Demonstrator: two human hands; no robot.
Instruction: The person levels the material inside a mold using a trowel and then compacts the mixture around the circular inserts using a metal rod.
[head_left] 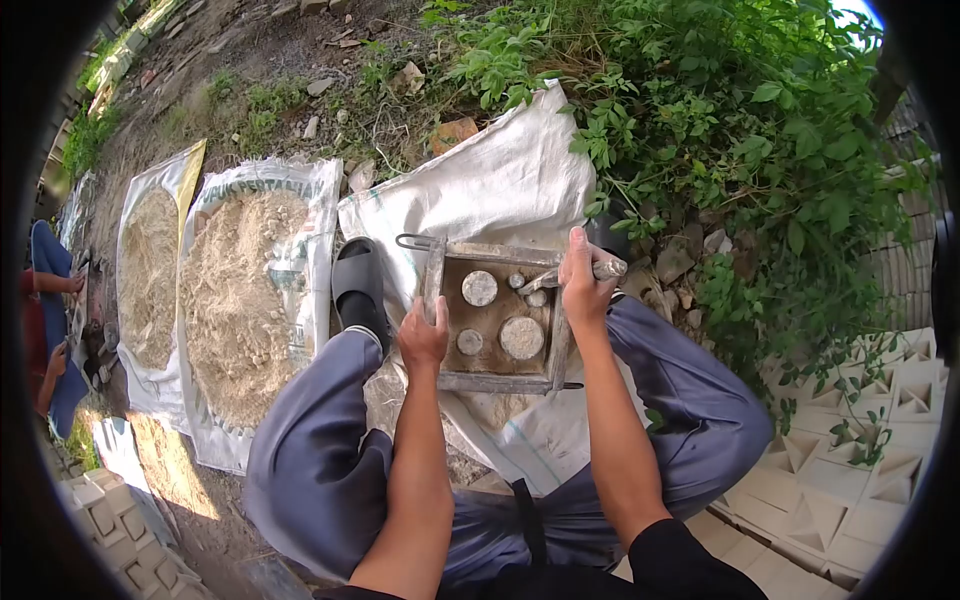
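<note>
A square wooden frame (482, 382) lies between my legs with sand packed inside it. Set in the sand are two larger round discs (521, 338), a smaller round disc (470, 342) and small rounded pieces (517, 281). My left hand (423, 335) is closed over the frame's left side, thumb pointing up. Closed around a short, dusty, stick-like tool (607, 269) is my right hand (580, 278), at the frame's right side. The tool's narrower end points into the frame, close to the small pieces; its exact kind is unclear.
White sacking (500, 170) lies under and behind the frame. Sacks of sandy powder (240, 290) spread out to the left. Leafy plants (740, 150) crowd the right. Patterned pale blocks (850, 480) are stacked at lower right. Another person's hand (75, 284) shows at far left.
</note>
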